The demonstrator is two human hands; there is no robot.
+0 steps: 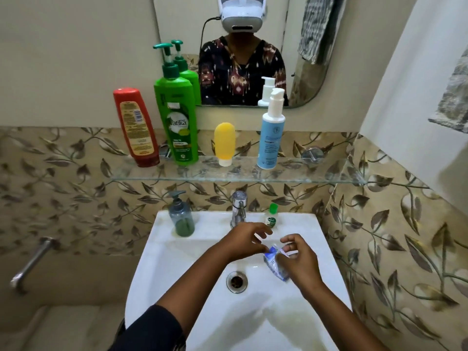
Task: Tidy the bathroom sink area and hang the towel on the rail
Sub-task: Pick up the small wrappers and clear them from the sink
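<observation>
Over the white sink, the R hand pinched a crumpled blue wrapper. The L hand had curled fingers touching it. Behind stood a gray pump bottle w/ green soap. On the glass shelf stood 4 bottles. A towel hung far right.

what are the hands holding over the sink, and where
The right hand grips a small blue and white packet by its right side; the left hand pinches near its top corner.
</observation>
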